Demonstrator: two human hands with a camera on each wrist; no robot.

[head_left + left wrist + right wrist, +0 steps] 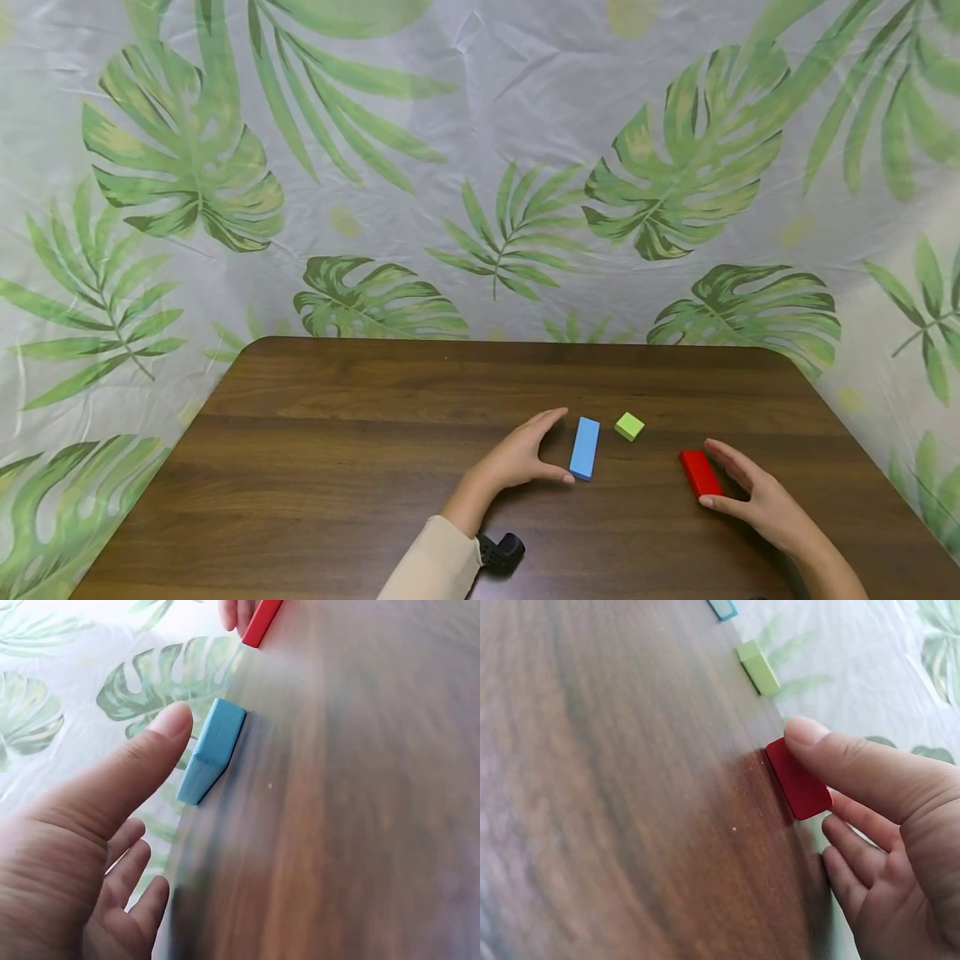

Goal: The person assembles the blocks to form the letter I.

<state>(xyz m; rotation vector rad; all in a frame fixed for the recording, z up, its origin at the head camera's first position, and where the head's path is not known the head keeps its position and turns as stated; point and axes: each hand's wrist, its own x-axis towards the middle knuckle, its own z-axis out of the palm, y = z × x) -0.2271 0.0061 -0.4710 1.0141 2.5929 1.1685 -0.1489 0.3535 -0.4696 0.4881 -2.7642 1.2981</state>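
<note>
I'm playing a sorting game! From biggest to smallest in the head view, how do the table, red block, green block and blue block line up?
1. Brown table
2. Blue block and red block: too alike to rank
3. Green block

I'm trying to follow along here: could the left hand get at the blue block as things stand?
Probably yes: the left hand sits right beside the blue block, facing it, with nothing visible between them. The green block lies apart, on the other side.
</note>
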